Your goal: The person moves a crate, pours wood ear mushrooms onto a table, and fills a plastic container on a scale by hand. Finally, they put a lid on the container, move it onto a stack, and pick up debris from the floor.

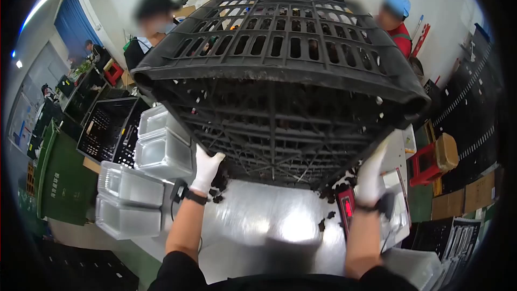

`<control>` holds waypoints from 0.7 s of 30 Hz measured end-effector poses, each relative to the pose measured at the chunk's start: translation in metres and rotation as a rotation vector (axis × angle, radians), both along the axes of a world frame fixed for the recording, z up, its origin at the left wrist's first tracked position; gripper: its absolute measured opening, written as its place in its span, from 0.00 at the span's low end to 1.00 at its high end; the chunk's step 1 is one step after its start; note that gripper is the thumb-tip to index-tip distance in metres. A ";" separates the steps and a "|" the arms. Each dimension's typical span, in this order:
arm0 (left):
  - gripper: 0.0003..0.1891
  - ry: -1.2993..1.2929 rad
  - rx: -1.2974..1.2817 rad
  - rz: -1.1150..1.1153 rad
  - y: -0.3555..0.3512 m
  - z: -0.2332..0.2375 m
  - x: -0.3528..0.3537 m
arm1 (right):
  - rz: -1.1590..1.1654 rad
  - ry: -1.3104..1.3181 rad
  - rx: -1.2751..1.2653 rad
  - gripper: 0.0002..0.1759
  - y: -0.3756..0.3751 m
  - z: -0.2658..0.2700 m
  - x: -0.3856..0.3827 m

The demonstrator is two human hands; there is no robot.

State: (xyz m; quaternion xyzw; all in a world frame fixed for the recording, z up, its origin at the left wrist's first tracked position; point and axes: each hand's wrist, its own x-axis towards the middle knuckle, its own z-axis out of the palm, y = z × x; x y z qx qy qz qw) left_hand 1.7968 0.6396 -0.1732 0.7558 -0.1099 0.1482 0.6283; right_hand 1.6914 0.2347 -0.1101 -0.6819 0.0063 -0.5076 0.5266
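A large black plastic crate [274, 124] is tipped up over the metal table, its ribbed bottom turned towards me. My left hand [206, 170], in a white glove, grips the crate's lower left edge, thumb showing and the other fingers partly hidden. At the right side, my right hand [370, 178], also gloved, holds the crate, its fingertips out of sight behind the edge. Dark crumpled pieces [218, 186] lie on the table beside the crate near both hands. Close to my right wrist is a scale with a red lit display [346, 208]. Most of the crate's inside is hidden.
Stacked clear plastic containers [129, 199] stand at the left, by another black crate [110, 129]. A green bin [64, 178] is farther left. Two people work across the table. On the right are a red stool [425, 164], cardboard boxes [463, 196] and more containers [417, 267].
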 end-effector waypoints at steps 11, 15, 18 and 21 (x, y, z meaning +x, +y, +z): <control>0.28 0.056 -0.042 -0.128 -0.066 0.124 0.128 | 0.040 0.238 0.077 0.30 0.002 0.081 0.114; 0.51 0.312 0.374 0.093 -0.104 0.166 0.242 | 0.142 0.816 0.016 0.46 -0.113 0.091 0.271; 0.50 0.164 0.400 -0.258 -0.068 0.184 0.226 | 0.163 0.763 0.159 0.47 -0.130 0.098 0.248; 0.30 -0.134 0.371 -0.423 0.016 0.064 0.217 | 0.194 0.580 0.164 0.44 -0.105 0.053 0.159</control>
